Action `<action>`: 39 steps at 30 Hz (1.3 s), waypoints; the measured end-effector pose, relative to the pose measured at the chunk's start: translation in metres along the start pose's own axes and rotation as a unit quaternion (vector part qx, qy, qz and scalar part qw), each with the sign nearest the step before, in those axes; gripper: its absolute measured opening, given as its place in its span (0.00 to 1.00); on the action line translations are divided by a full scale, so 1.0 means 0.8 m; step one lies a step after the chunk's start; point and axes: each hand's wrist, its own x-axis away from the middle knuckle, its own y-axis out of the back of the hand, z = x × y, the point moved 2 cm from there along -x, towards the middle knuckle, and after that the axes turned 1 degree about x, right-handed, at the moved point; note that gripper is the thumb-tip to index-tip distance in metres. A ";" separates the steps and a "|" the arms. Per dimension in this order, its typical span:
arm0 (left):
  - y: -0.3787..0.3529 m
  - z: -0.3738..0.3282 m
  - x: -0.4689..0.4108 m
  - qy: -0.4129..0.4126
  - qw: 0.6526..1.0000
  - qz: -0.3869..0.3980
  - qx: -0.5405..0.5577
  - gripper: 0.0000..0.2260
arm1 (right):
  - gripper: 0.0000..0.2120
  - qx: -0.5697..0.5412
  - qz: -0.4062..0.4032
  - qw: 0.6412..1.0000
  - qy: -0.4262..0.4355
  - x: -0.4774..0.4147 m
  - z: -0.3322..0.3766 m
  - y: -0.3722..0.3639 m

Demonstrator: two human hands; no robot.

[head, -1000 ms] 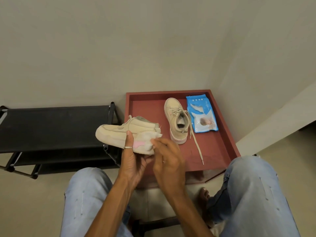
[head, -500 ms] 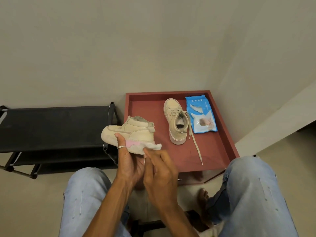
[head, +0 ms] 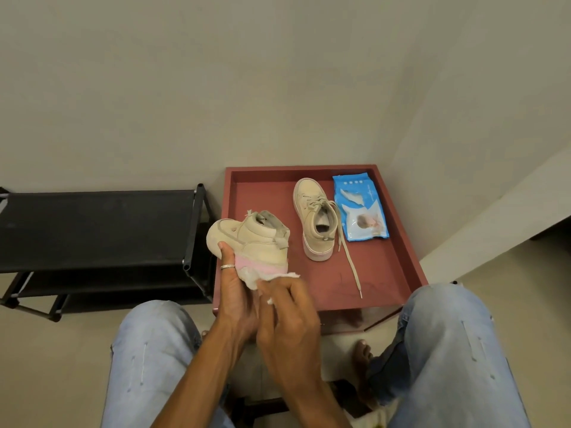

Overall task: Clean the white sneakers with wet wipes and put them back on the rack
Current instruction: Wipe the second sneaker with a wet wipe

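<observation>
Closest to me, at six o'clock, my knees in pale jeans [head: 154, 350] framed the view, with a bare foot [head: 361, 353] between them toward five o'clock.

Just beyond the knees, dead ahead at twelve, my left hand [head: 236, 296] gripped the first sneaker [head: 250, 239] from underneath. The fingers were curled under its pink sole, and the thumb, wearing a silver ring [head: 227, 266], lay up the side of the upper. That shoe was held in the air, toe turned toward nine o'clock, heel toward three, collar facing up.

My right hand [head: 290, 316] touched the left, its fingers curled round a white wet wipe [head: 251, 278]. The wipe was bunched against the heel end of the sole, one corner poking out toward three o'clock.

Past the hands lay the red tray [head: 380, 273], the held shoe hanging over its near left corner. On the tray floor at one o'clock the second sneaker [head: 312, 217] stood on its sole, toe pointing away to twelve. Its loose lace [head: 350, 267] trailed back toward me.

Just beside that shoe, at its three o'clock, the blue pack of wipes [head: 360, 208] lay flat. Off at ten o'clock stood the black rack [head: 92, 223], close beside the tray's left wall. Farthest off, a plain wall [head: 278, 72] rose behind both.
</observation>
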 end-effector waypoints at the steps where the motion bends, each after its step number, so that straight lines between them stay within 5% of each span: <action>1: -0.001 0.000 0.000 0.008 1.000 0.004 0.008 0.44 | 0.08 -0.014 -0.003 1.000 -0.010 -0.006 -0.002 0.000; 7: -0.014 0.011 0.016 0.049 0.996 0.003 0.078 0.36 | 0.08 -0.028 -0.080 0.994 -0.068 -0.063 -0.006 0.011; 14: -0.003 0.005 0.004 0.042 0.999 -0.014 0.030 0.41 | 0.08 0.011 0.011 1.000 0.022 0.008 0.005 0.007; 18: -0.008 0.005 0.004 0.064 0.996 -0.010 0.061 0.38 | 0.11 -0.058 -0.012 0.995 -0.085 -0.005 -0.011 0.010; 27: -0.009 -0.006 0.012 0.019 0.997 -0.029 0.074 0.38 | 0.10 -0.094 -0.049 0.989 -0.098 -0.017 0.006 0.038; 32: -0.026 -0.003 0.021 0.065 0.996 -0.006 0.057 0.37 | 0.08 -0.071 -0.026 0.990 -0.119 -0.015 0.012 0.020; 39: -0.035 0.000 0.032 0.064 0.994 0.038 0.082 0.32 | 0.07 -0.023 -0.080 0.996 -0.040 -0.085 0.026 0.015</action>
